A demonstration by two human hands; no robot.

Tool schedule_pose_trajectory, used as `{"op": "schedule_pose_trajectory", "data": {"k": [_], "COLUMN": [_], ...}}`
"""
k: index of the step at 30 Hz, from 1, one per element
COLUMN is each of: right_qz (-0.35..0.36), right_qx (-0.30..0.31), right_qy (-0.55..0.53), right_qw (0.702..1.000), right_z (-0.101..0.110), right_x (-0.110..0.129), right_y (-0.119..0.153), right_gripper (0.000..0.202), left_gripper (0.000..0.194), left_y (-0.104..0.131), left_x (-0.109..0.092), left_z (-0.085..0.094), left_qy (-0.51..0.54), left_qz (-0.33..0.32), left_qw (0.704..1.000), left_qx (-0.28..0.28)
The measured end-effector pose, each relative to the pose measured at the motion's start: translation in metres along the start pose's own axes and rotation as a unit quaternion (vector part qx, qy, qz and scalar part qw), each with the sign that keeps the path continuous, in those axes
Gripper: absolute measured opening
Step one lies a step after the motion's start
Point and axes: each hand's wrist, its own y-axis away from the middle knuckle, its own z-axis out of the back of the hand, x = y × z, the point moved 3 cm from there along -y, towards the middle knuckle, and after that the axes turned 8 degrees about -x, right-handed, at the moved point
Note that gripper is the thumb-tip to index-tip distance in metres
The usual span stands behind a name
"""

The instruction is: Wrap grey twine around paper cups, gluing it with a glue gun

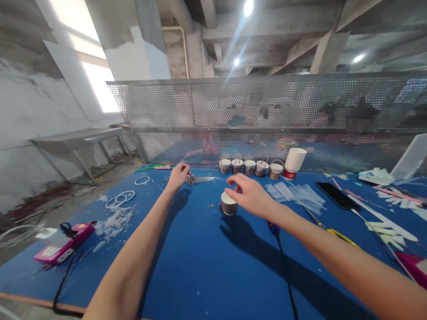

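My left hand (179,177) is at the far side of the blue table with its fingers curled together. Just right of it lies a bundle of thin silvery stems with a grey tufted end (191,179); whatever the fingertips pinch is hidden. My right hand (246,192) hovers over the rim of a small paper cup (229,205), thumb and fingers apart, holding nothing. That cup stands upright with a grey-brown band around its side and a pale inside. Whether the right fingertips touch its rim, I cannot tell.
Several small handled cups (249,167) line the back beside a stack of paper cups (295,161). Clear strips (300,195), a phone (337,196) and yellow-handled scissors (343,238) lie right. White rings (120,199) and a pink power strip (66,244) are left. A black cord (286,271) crosses the front.
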Motion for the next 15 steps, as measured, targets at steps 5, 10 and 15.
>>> {"op": "schedule_pose_trajectory", "data": {"k": [5,10,15], "right_qz": [-0.078,-0.124,-0.154], "right_qx": [0.035,0.120,0.048], "right_qy": [-0.122,-0.211,-0.261], "right_qw": [0.989,0.962,0.952], "right_z": [-0.052,-0.073,-0.027], "right_x": [0.019,0.034,0.038], "right_y": [-0.081,-0.115,-0.144], "right_gripper": [0.039,0.016,0.022], "left_gripper": [0.016,0.015,0.025], "left_y": [0.003,0.008,-0.001], "left_x": [-0.049,-0.077,-0.058], "left_z": [0.018,0.040,0.060], "left_qy": [0.116,0.171,0.177], "left_qz": [-0.078,-0.119,-0.076], "left_qw": [0.989,0.976,0.980], "left_qx": [0.040,0.066,0.054]}}
